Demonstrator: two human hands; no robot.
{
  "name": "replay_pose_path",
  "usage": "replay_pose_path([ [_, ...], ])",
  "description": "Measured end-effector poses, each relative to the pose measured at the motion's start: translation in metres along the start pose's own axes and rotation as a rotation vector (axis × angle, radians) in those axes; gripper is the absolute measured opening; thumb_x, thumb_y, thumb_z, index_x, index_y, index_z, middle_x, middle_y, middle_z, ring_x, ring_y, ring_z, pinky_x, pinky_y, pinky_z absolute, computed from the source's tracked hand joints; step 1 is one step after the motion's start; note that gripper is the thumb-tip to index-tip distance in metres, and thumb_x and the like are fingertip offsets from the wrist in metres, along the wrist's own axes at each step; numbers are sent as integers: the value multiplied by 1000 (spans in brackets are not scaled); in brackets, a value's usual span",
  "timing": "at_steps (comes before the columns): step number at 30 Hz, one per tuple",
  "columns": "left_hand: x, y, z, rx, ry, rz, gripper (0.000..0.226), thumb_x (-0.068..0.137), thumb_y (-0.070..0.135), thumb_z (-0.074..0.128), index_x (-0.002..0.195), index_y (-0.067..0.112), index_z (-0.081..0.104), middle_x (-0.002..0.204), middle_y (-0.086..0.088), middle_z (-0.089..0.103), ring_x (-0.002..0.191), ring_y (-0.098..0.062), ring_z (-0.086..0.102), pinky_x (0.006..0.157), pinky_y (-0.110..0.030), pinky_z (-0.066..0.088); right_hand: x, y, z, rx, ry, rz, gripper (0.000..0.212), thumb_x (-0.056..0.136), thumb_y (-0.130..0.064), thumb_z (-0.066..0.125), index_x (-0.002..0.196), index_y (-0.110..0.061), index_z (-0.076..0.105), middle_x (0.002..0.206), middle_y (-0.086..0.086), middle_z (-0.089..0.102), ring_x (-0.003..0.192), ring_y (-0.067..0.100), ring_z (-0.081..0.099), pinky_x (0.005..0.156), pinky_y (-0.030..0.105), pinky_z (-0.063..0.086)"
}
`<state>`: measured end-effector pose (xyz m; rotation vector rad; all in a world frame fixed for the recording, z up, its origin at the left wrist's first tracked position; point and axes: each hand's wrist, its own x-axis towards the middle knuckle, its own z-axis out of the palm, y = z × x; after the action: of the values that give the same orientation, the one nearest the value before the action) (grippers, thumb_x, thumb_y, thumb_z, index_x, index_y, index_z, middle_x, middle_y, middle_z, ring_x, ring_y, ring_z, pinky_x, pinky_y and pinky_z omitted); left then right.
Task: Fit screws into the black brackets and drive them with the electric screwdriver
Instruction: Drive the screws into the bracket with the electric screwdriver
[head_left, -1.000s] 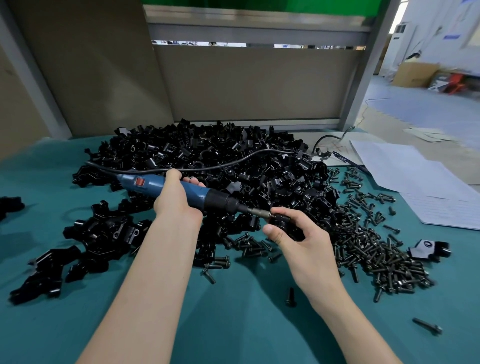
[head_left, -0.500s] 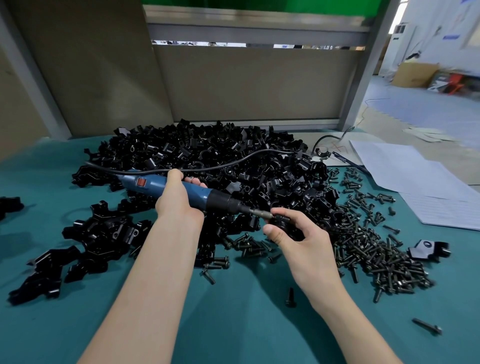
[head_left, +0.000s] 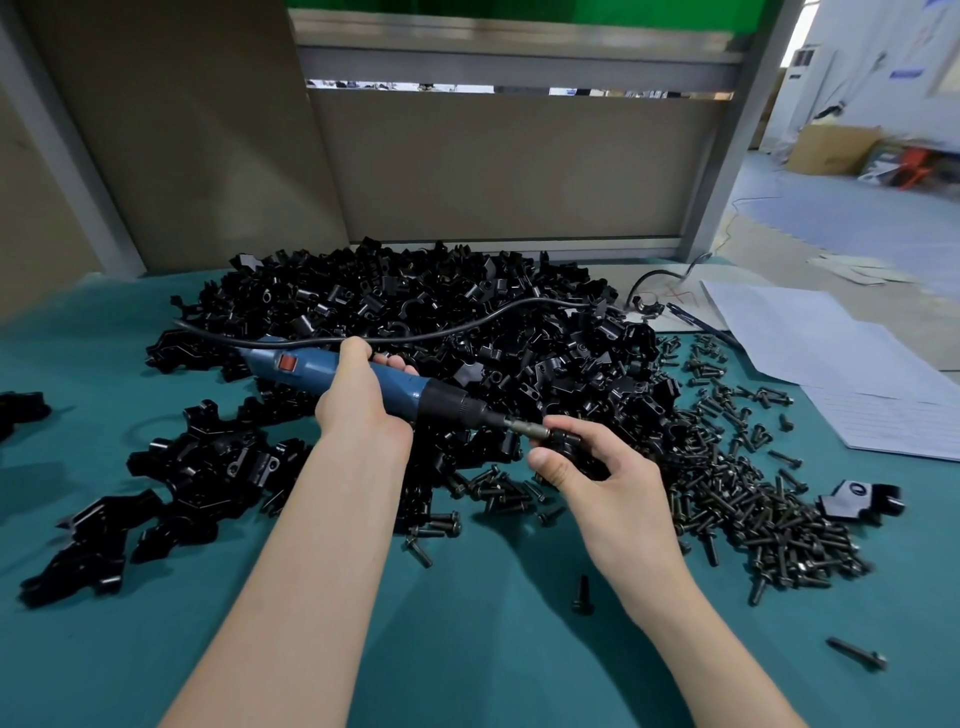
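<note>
My left hand (head_left: 358, 402) grips the blue electric screwdriver (head_left: 405, 387) around its middle, the tool lying almost level and pointing right. Its metal bit (head_left: 524, 427) meets a black bracket (head_left: 563, 444) that my right hand (head_left: 597, 467) pinches between thumb and fingers above the table. The screw in the bracket is hidden by the bit and my fingers. A big heap of black brackets (head_left: 441, 322) fills the table behind the hands. Loose dark screws (head_left: 753, 493) lie scattered to the right.
A smaller group of brackets (head_left: 171, 483) lies at the left. The screwdriver cord (head_left: 467, 325) runs over the heap toward the back right. White paper sheets (head_left: 831, 364) lie at the right edge. A lone bracket (head_left: 860, 501) and single screws (head_left: 582, 595) rest on the teal table (head_left: 493, 649).
The screwdriver and both hands hold nearly the same pose; the tool has shifted only slightly against the bracket.
</note>
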<state>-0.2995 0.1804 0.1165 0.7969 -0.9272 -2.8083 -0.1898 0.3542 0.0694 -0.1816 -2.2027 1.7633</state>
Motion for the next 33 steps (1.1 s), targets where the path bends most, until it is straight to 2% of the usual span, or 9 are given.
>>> replay_pose_path([
  [3,-1,-1,0,-4,-1,-1,10,91,9,63,87,8,54,73,-1,58,55,-12,57,51,-25,54,1,2,-1,2,-11,8,22,84,-40,81,97,-55,71,101,-28,71,103,-24,51,74,-2,38],
  [5,-2,-1,0,-2,2,-1,9,90,9,63,87,8,54,74,-1,58,56,-12,57,51,-25,55,1,2,-1,-2,-8,11,23,84,-41,81,98,-56,71,106,-31,67,103,-27,48,74,-3,36],
  [7,-2,-1,1,-6,-3,-7,9,91,9,62,88,8,54,74,-1,58,56,-12,57,52,-25,55,2,2,-1,4,0,-3,25,84,-41,81,98,-58,71,95,-37,67,94,-32,48,71,-6,36],
  [10,-1,0,1,23,27,-19,12,91,6,59,83,9,51,70,-1,55,55,-12,55,52,-26,54,1,4,-2,5,0,-39,32,83,-36,83,100,-60,69,88,-29,70,74,-12,58,64,0,41],
  [13,0,-1,-1,34,51,-43,12,89,1,54,85,10,47,70,-2,53,55,-13,53,53,-27,53,-1,6,-2,-4,-6,-47,32,82,-36,83,99,-59,69,68,-10,63,51,8,40,47,13,36],
  [16,1,-3,-2,55,70,-53,12,88,1,54,87,10,47,72,-3,54,58,-14,53,55,-28,55,-1,8,-2,-15,-18,-56,31,81,-39,83,99,-60,69,60,-12,53,50,10,34,45,17,31],
  [25,1,-4,1,46,87,-29,14,88,1,55,84,11,46,68,-2,54,53,-13,53,50,-26,54,0,8,-4,-22,1,-55,30,79,-42,83,97,-61,68,67,1,56,55,8,37,48,14,34],
  [30,1,-3,2,44,73,-19,14,88,2,55,82,12,46,68,-1,53,55,-13,54,50,-25,55,1,6,-4,-6,0,-36,29,80,-39,84,96,-60,69,67,-11,59,55,9,38,47,14,33],
  [33,2,-4,1,39,78,-19,15,89,2,56,81,12,47,66,-1,53,52,-12,53,49,-24,54,1,5,-4,2,-9,-29,29,81,-39,84,97,-59,69,69,-6,56,55,12,35,48,19,32],
])
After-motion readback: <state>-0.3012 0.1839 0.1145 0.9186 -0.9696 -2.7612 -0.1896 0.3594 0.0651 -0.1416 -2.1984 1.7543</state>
